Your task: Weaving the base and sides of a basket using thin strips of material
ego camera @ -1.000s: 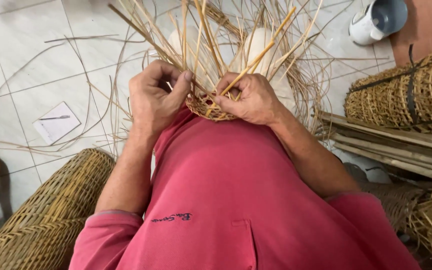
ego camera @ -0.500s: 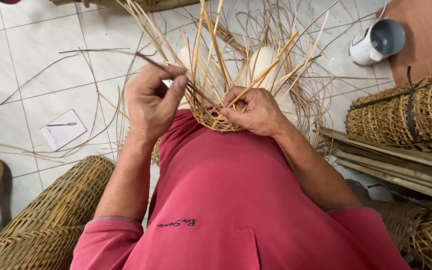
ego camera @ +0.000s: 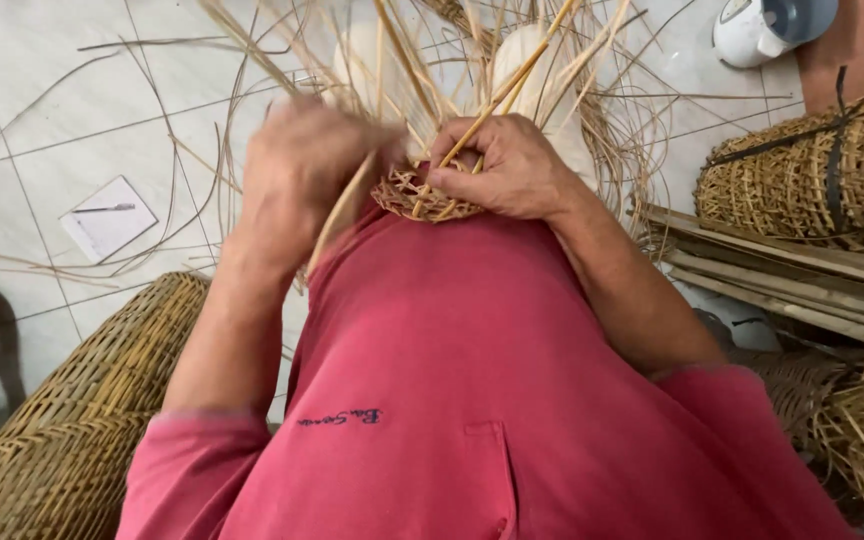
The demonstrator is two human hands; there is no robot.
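A small round woven rattan base (ego camera: 422,195) rests against my chest, with several long cane spokes (ego camera: 512,80) fanning up and outward from it. My right hand (ego camera: 507,165) pinches the base's upper rim and grips a thick yellow cane there. My left hand (ego camera: 297,175) is blurred with motion just left of the base, closed around a thin rattan strand (ego camera: 337,215) that runs down along my wrist. My red shirt fills the lower view.
Loose rattan strands (ego camera: 132,255) lie scattered over the white tile floor. A notepad with a pen (ego camera: 107,218) lies at left. Woven wicker pieces (ego camera: 62,430) sit lower left. A woven basket (ego camera: 812,170), cane bundles (ego camera: 782,275) and a white jug (ego camera: 767,28) stand at right.
My left hand has swung down and toward the base, pulling the thin strand with it. The right hand has kept its grip on the rim.
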